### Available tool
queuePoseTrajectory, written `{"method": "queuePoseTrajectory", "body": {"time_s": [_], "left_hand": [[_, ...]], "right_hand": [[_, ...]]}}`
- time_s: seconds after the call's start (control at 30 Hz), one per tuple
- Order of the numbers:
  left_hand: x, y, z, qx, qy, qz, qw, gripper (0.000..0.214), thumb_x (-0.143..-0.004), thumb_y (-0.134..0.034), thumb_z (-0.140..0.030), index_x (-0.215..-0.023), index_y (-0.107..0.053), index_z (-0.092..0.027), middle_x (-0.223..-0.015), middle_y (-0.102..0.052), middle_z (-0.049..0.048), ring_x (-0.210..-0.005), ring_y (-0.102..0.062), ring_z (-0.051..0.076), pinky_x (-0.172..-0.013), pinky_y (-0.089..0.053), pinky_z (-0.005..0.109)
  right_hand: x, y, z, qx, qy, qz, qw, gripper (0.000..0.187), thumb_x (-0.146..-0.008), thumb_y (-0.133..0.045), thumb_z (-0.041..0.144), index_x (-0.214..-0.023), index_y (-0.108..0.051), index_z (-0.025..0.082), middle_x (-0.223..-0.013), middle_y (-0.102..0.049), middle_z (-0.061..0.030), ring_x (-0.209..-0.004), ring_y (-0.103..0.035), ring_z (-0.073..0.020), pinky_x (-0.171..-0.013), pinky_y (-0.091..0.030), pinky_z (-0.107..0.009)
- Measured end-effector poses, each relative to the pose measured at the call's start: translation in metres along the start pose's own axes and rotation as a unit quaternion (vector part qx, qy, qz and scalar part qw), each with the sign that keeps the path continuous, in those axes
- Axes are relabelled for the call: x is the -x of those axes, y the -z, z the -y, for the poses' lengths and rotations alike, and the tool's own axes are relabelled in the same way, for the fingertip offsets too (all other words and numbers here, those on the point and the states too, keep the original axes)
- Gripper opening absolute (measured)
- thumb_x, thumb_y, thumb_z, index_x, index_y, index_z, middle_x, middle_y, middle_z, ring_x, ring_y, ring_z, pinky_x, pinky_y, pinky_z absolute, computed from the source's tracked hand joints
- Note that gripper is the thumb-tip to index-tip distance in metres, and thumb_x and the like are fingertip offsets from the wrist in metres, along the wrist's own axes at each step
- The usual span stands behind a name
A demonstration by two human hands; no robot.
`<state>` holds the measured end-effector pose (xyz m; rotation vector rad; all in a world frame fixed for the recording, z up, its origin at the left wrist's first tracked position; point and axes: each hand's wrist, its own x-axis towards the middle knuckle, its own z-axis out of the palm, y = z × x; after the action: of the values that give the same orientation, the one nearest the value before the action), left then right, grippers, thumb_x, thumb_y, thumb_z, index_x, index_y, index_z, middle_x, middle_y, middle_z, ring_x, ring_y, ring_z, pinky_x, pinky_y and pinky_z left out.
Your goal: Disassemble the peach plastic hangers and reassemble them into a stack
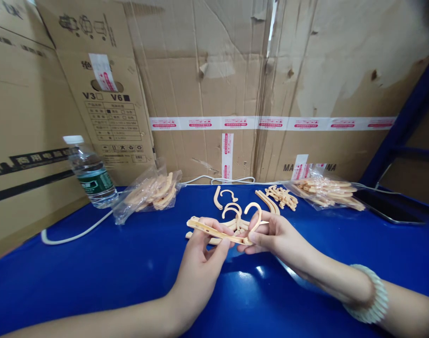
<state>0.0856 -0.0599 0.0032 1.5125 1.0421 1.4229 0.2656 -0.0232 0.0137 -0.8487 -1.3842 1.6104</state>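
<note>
My left hand (205, 249) is closed around a beige plastic hanger arm (200, 226), which slants down toward the right. My right hand (271, 233) pinches a beige hanger hook (258, 216) near its lower end, with the curl pointing up. The hook's base touches the arm's right end; whether the two are locked together I cannot tell. Just behind my hands lie hangers with hooks (232, 210) on the blue table, partly hidden by my fingers. Farther back are a loose hook (229, 193) and a short curved arm piece (218, 198).
Several small hooks (283, 197) and long arm pieces (267, 202) lie behind my right hand. Clear bags of hanger parts stand left (153, 190) and right (327, 190). A water bottle (95, 178), a white cable (73, 239), a dark phone (386, 206) and cardboard boxes (200, 155) edge the blue table (112, 272).
</note>
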Motion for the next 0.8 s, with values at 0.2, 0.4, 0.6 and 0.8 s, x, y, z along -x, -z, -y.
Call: {"method": "queuePoseTrajectory", "body": {"time_s": [0.2,0.4,0.6,0.8], "left_hand": [[-0.0009,-0.0016,-0.0008,-0.013,-0.002,-0.005,1.000,0.011,-0.085,-0.061,-0.027,-0.091,-0.056,-0.020,-0.090,-0.064,0.0014,-0.089,-0.065,0.018,-0.077,-0.052,0.028],[0.0021,-0.0013,-0.0023,0.003,0.001,-0.006,1.000,0.012,-0.083,-0.062,-0.028,-0.088,-0.057,-0.020,-0.089,-0.065,0.0021,-0.088,-0.066,0.019,-0.075,-0.054,0.029],[0.0026,-0.0010,-0.0062,0.029,0.016,-0.001,0.999,0.009,-0.083,-0.063,-0.027,-0.085,-0.057,-0.020,-0.087,-0.063,0.0002,-0.085,-0.065,0.016,-0.074,-0.054,0.027],[-0.0012,0.0007,-0.0012,0.061,0.063,-0.015,0.996,0.018,-0.082,-0.065,-0.030,-0.094,-0.053,-0.021,-0.092,-0.064,0.0014,-0.086,-0.067,0.019,-0.078,-0.055,0.032]], "right_hand": [[0.0018,-0.0031,-0.0002,0.007,0.007,-0.012,1.000,0.047,-0.062,-0.087,0.039,-0.077,-0.048,0.018,-0.068,-0.073,-0.0040,-0.066,-0.073,-0.0177,-0.064,-0.059,-0.024],[0.0030,-0.0056,-0.0002,0.015,0.024,-0.023,0.999,0.047,-0.063,-0.086,0.041,-0.077,-0.047,0.018,-0.064,-0.072,-0.0032,-0.062,-0.072,-0.0162,-0.060,-0.058,-0.022],[0.0035,-0.0059,-0.0009,0.015,0.024,-0.016,0.999,0.046,-0.064,-0.085,0.041,-0.076,-0.047,0.019,-0.066,-0.072,-0.0028,-0.063,-0.072,-0.0173,-0.060,-0.057,-0.024],[0.0020,-0.0055,-0.0014,0.040,0.037,-0.013,0.998,0.041,-0.068,-0.083,0.041,-0.079,-0.050,0.019,-0.071,-0.071,-0.0022,-0.067,-0.071,-0.0179,-0.064,-0.056,-0.027]]}}
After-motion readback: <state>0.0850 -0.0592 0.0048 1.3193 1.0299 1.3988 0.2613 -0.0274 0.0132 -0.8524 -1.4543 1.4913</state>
